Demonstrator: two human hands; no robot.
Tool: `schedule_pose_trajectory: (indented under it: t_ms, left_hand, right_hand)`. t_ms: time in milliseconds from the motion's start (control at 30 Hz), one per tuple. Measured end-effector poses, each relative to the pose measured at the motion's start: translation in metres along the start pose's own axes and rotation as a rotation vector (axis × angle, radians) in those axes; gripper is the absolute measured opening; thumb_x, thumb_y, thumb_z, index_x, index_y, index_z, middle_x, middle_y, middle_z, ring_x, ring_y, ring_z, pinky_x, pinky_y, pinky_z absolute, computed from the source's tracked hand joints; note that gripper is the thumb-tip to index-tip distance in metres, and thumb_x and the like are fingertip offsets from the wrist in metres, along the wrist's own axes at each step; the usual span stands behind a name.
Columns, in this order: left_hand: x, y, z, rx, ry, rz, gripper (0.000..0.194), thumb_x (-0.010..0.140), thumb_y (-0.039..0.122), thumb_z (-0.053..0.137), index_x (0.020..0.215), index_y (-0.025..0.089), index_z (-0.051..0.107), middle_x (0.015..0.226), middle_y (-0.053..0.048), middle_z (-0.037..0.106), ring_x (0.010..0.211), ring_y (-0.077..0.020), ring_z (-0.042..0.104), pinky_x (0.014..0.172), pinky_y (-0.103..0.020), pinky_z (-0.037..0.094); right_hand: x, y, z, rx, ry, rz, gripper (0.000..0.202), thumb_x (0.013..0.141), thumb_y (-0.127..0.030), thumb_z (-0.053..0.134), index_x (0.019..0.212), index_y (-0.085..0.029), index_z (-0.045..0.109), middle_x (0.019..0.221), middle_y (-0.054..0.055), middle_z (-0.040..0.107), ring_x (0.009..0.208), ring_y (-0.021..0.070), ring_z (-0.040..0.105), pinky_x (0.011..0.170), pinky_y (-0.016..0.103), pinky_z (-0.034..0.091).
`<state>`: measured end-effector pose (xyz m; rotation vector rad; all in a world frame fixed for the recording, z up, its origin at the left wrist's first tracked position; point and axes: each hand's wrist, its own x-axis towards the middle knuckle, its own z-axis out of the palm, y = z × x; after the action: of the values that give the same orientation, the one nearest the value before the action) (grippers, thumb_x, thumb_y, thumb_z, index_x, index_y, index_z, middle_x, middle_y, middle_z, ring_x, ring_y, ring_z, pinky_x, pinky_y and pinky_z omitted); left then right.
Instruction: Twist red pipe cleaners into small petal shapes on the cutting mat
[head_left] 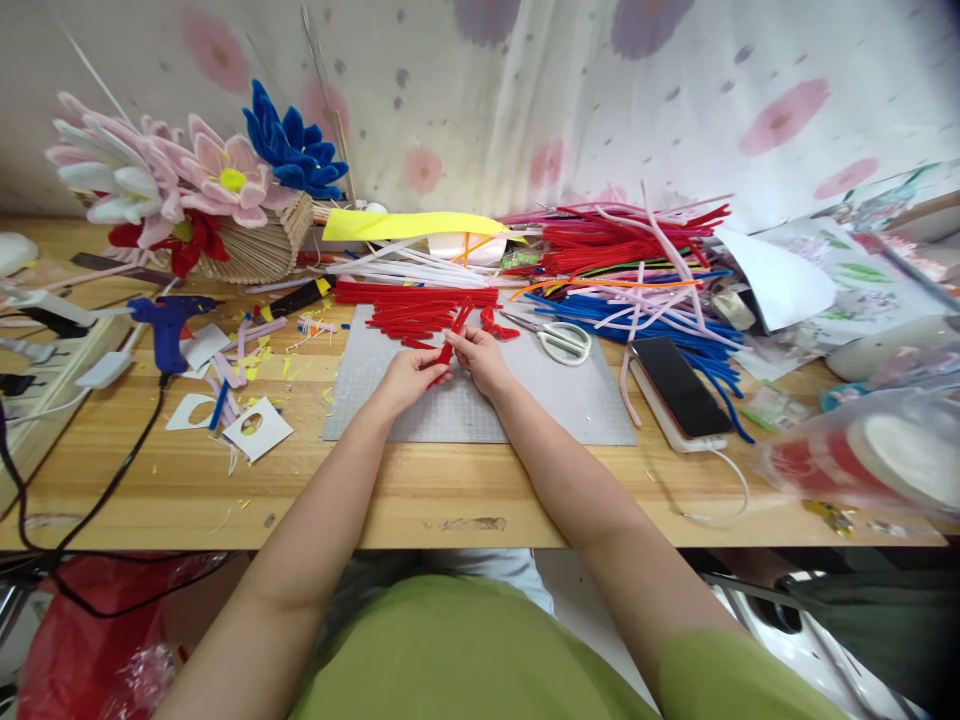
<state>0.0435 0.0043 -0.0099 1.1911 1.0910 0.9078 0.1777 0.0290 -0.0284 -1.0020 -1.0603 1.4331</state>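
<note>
My left hand (417,378) and my right hand (478,358) meet above the grey cutting mat (570,410), both closed on one bent red pipe cleaner (461,316). One end of it sticks up past my right fingers, and the lower part shows between the two hands. Just behind lie cut red pipe cleaners (412,312) in a loose row. A small folded red piece (496,325) rests right of my right hand. Scissors with pale handles (566,343) lie farther right on the mat, their blades toward my hands.
At left are a blue glue gun (166,325), white cards with holes (259,428) and yellow scraps. Fuzzy flowers (225,175) stand behind. Red and blue pipe cleaner bundles (630,240) fill the back right. A phone (679,385) with a cable and a wrapped cup (847,460) sit at right.
</note>
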Motion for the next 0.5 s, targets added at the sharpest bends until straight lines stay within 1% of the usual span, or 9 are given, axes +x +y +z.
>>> schedule_pose_trajectory:
  t_ms: [67, 133, 267, 333, 367, 433, 500]
  left_hand:
    - [-0.0012, -0.0005, -0.0019, -0.04, -0.069, -0.032, 0.015, 0.06, 0.016, 0.072, 0.074, 0.012, 0.07, 0.066, -0.004, 0.067, 0.06, -0.0126, 0.06, 0.061, -0.024, 0.044]
    - [-0.0031, 0.0, -0.0041, -0.139, -0.124, -0.089, 0.02, 0.06, 0.016, 0.072, 0.079, 0.012, 0.067, 0.067, -0.004, 0.067, 0.06, -0.0129, 0.061, 0.061, -0.024, 0.045]
    - [-0.0062, 0.0034, -0.0045, -0.361, -0.19, -0.192, 0.019, 0.064, 0.009, 0.065, 0.083, 0.013, 0.062, 0.07, -0.004, 0.066, 0.064, -0.0145, 0.064, 0.071, -0.031, 0.049]
    - [-0.0067, 0.0057, -0.0034, -0.408, -0.229, -0.228, 0.019, 0.066, 0.006, 0.06, 0.084, 0.013, 0.062, 0.074, -0.006, 0.066, 0.066, -0.0148, 0.064, 0.07, -0.031, 0.048]
    - [-0.0066, 0.0066, -0.003, -0.427, -0.244, -0.241, 0.018, 0.068, 0.007, 0.058, 0.084, 0.013, 0.063, 0.076, -0.006, 0.066, 0.065, -0.0143, 0.063, 0.067, -0.029, 0.048]
    - [-0.0061, 0.0076, -0.0027, -0.466, -0.271, -0.261, 0.012, 0.073, 0.016, 0.057, 0.082, 0.013, 0.064, 0.077, -0.008, 0.066, 0.06, -0.0118, 0.059, 0.06, -0.026, 0.045]
    - [-0.0055, 0.0071, -0.0025, -0.487, -0.283, -0.248, 0.017, 0.077, 0.028, 0.058, 0.079, 0.013, 0.065, 0.074, -0.007, 0.063, 0.053, -0.0084, 0.051, 0.052, -0.023, 0.04]
  right_hand:
    - [-0.0016, -0.0012, -0.0002, 0.019, -0.045, 0.012, 0.046, 0.06, -0.051, 0.072, 0.059, -0.019, 0.039, 0.045, -0.009, 0.036, 0.039, 0.0027, 0.026, 0.039, 0.02, 0.019]
    - [-0.0039, -0.0026, -0.0001, 0.042, -0.109, 0.027, 0.045, 0.06, -0.051, 0.072, 0.061, -0.018, 0.041, 0.047, -0.009, 0.039, 0.039, 0.0025, 0.028, 0.038, 0.02, 0.02]
    - [-0.007, -0.0037, 0.0006, 0.058, -0.201, 0.066, 0.044, 0.06, -0.051, 0.072, 0.064, -0.018, 0.044, 0.049, -0.008, 0.044, 0.038, 0.0023, 0.031, 0.036, 0.018, 0.021]
    - [-0.0069, -0.0035, 0.0004, 0.044, -0.217, 0.083, 0.044, 0.061, -0.052, 0.072, 0.063, -0.018, 0.044, 0.05, -0.007, 0.046, 0.038, 0.0025, 0.033, 0.035, 0.018, 0.022]
    - [-0.0066, -0.0035, 0.0001, 0.041, -0.215, 0.082, 0.044, 0.061, -0.052, 0.072, 0.063, -0.017, 0.044, 0.05, -0.007, 0.046, 0.038, 0.0025, 0.034, 0.036, 0.018, 0.023]
    - [-0.006, -0.0038, -0.001, 0.047, -0.205, 0.067, 0.044, 0.061, -0.051, 0.071, 0.062, -0.017, 0.044, 0.049, -0.007, 0.045, 0.04, 0.0024, 0.036, 0.038, 0.018, 0.026]
    - [-0.0059, -0.0049, -0.0022, 0.049, -0.21, 0.053, 0.043, 0.061, -0.051, 0.071, 0.062, -0.017, 0.045, 0.05, -0.007, 0.045, 0.042, 0.0033, 0.039, 0.042, 0.018, 0.028]
